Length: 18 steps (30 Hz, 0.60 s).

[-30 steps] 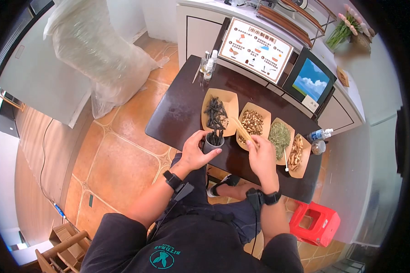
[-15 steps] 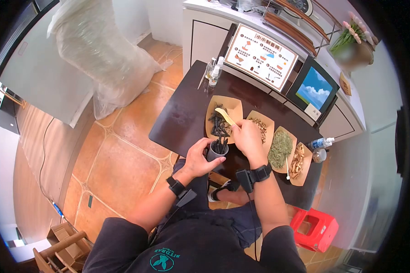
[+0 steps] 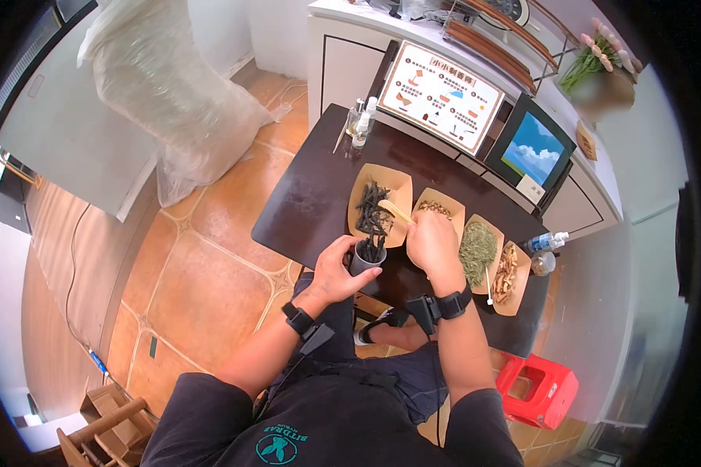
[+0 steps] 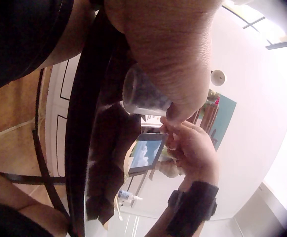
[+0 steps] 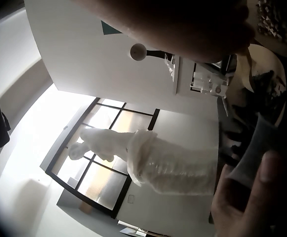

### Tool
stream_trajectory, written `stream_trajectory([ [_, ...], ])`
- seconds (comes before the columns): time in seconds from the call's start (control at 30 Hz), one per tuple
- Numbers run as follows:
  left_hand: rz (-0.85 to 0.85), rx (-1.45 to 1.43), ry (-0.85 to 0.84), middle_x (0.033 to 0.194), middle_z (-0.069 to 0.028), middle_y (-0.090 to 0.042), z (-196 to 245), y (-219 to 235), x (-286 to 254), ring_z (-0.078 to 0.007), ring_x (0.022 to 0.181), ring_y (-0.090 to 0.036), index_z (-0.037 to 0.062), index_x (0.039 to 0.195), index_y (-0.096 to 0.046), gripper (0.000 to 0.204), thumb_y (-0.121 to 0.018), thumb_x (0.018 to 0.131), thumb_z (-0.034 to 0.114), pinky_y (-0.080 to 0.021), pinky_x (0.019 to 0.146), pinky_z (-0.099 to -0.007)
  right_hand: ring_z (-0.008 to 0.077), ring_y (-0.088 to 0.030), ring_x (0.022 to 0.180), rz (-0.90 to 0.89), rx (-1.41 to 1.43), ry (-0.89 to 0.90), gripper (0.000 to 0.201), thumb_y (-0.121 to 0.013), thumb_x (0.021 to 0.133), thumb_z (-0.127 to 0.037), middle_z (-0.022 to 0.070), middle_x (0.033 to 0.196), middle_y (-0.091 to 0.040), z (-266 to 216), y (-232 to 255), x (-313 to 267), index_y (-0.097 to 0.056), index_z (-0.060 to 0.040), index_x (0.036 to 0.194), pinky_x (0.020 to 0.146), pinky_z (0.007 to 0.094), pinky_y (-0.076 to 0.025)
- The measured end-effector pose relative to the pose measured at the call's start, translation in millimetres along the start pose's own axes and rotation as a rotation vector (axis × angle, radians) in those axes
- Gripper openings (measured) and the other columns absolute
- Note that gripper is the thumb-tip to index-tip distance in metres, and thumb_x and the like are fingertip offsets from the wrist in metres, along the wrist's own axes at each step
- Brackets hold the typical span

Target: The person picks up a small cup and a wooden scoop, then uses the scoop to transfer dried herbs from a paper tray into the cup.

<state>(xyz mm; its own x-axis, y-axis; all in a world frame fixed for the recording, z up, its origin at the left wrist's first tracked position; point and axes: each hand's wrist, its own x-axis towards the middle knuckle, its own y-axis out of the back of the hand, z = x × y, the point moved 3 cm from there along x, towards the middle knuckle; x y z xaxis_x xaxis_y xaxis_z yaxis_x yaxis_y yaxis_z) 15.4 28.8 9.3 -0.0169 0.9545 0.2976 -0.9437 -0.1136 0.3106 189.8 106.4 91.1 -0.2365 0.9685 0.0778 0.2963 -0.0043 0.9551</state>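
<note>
My left hand grips a small grey cup at the table's near edge, thumb and fingers round its sides. Dark, stick-like dried pieces stand up out of the cup's mouth. In the left wrist view the cup looks translucent. My right hand pinches a light wooden spoon, its tip over the paper tray of dark dried pieces just behind the cup. Under and behind that hand lies a second paper tray with small brown bits, partly hidden. The right wrist view shows the spoon by the dark pieces.
To the right are paper trays of green dried herb and pale brown slices, a white stick on the herb. Small bottles stand at the back left, a blue-labelled bottle at the right edge. A printed sign leans behind the table.
My right hand has swung the spoon left and away from me, from between the two left trays to over the dark pieces; its tip has since dipped slightly toward the cup. The left hand keeps its hold.
</note>
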Motion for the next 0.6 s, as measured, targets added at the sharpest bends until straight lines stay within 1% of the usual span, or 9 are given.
stream_trajectory([
  [0.03, 0.032, -0.008, -0.032, 0.09, -0.0062, -0.062, 0.8, 0.0, 0.3, -0.0177, 0.072, -0.057, 0.0021, 0.109, -0.065, 0.051, -0.086, 0.071, 0.028, -0.046, 0.064, -0.0285, 0.0418, -0.068, 0.087, 0.002, -0.001, -0.002, 0.018, -0.064, 0.087, -0.014, 0.0236, 0.088, -0.069, 3.9, 0.5, -1.8, -0.069, 0.004, 0.083, 0.079, 0.0503, -0.055],
  [0.1, 0.033, 0.001, -0.037, 0.09, -0.0063, -0.062, 1.5, -0.4, 0.4, -0.0178, 0.072, -0.057, 0.002, 0.109, -0.065, 0.051, -0.086, 0.072, 0.029, -0.046, 0.064, -0.0286, 0.0417, -0.068, 0.087, -0.031, -0.002, -0.062, 0.017, -0.065, 0.087, -0.014, 0.0231, 0.089, -0.069, 10.8, -0.6, -4.0, -0.069, 0.0026, 0.086, 0.08, 0.0502, -0.054],
  [0.13, 0.035, 0.011, -0.04, 0.09, -0.0063, -0.062, 2.0, 0.2, 0.7, -0.018, 0.072, -0.057, 0.0019, 0.109, -0.065, 0.051, -0.086, 0.072, 0.029, -0.046, 0.064, -0.0287, 0.0417, -0.068, 0.087, -0.031, -0.001, -0.064, 0.017, -0.065, 0.087, -0.014, 0.0231, 0.089, -0.069, 11.1, -1.6, -3.5, -0.069, 0.0026, 0.086, 0.08, 0.0502, -0.054],
  [0.2, 0.021, 0.028, -0.036, 0.09, -0.0064, -0.062, 1.9, 0.9, 0.4, -0.0182, 0.073, -0.057, 0.0018, 0.109, -0.065, 0.051, -0.086, 0.072, 0.029, -0.046, 0.064, -0.0287, 0.0418, -0.067, 0.085, 0.13, 0.08, -0.039, 0.017, -0.066, 0.087, -0.016, 0.0226, 0.089, -0.069, 10.2, 0.4, -2.1, -0.069, 0.0015, 0.086, 0.08, 0.0505, -0.054],
  [0.27, 0.008, 0.047, -0.035, 0.091, -0.0065, -0.062, 2.5, 1.0, 1.6, -0.0185, 0.073, -0.058, 0.0017, 0.109, -0.065, 0.051, -0.086, 0.072, 0.03, -0.046, 0.064, -0.0288, 0.042, -0.067, 0.085, 0.132, 0.088, -0.04, 0.018, -0.066, 0.087, -0.016, 0.0229, 0.088, -0.069, 7.1, -2.9, 5.1, -0.069, 0.0019, 0.085, 0.08, 0.0507, -0.054],
  [0.33, -0.031, 0.029, 0.018, 0.093, -0.008, -0.061, 1.5, 1.2, 0.9, -0.018, 0.079, -0.059, -0.002, 0.112, -0.063, 0.055, -0.084, 0.073, 0.029, -0.047, 0.069, -0.029, 0.0422, -0.067, 0.084, 0.134, 0.098, -0.036, 0.019, -0.067, 0.087, -0.016, 0.0231, 0.087, -0.068, 2.4, -8.5, 10.4, -0.069, 0.0023, 0.085, 0.08, 0.0509, -0.053],
  [0.43, -0.036, 0.022, 0.025, 0.093, -0.0076, -0.061, 1.8, 1.3, 1.1, -0.0178, 0.078, -0.058, -0.0014, 0.112, -0.063, 0.055, -0.084, 0.073, 0.03, -0.047, 0.068, -0.0287, 0.0424, -0.067, 0.084, 0.13, 0.084, -0.019, 0.019, -0.067, 0.087, -0.016, 0.0233, 0.086, -0.068, -2.4, -19.9, 18.0, -0.068, 0.0033, 0.084, 0.079, 0.0511, -0.053],
  [0.5, -0.037, 0.03, 0.023, 0.093, -0.0075, -0.061, 2.7, 2.0, 1.4, -0.0177, 0.078, -0.058, -0.0012, 0.112, -0.063, 0.054, -0.084, 0.073, 0.029, -0.047, 0.068, -0.0287, 0.0428, -0.067, 0.084, 0.057, 0.096, -0.063, 0.02, -0.067, 0.086, -0.016, 0.0238, 0.085, -0.068, -1.8, -27.6, 23.8, -0.068, 0.0039, 0.082, 0.079, 0.0513, -0.053],
  [0.6, -0.045, 0.047, 0.025, 0.093, -0.0076, -0.061, 3.1, 3.1, 1.7, -0.0178, 0.078, -0.058, -0.0011, 0.111, -0.063, 0.053, -0.084, 0.073, 0.029, -0.047, 0.068, -0.0285, 0.0426, -0.067, 0.085, 0.063, 0.103, -0.052, 0.021, -0.066, 0.087, -0.017, 0.0254, 0.086, -0.068, -1.8, -25.9, 23.1, -0.069, 0.0037, 0.083, 0.078, 0.0519, -0.053],
])
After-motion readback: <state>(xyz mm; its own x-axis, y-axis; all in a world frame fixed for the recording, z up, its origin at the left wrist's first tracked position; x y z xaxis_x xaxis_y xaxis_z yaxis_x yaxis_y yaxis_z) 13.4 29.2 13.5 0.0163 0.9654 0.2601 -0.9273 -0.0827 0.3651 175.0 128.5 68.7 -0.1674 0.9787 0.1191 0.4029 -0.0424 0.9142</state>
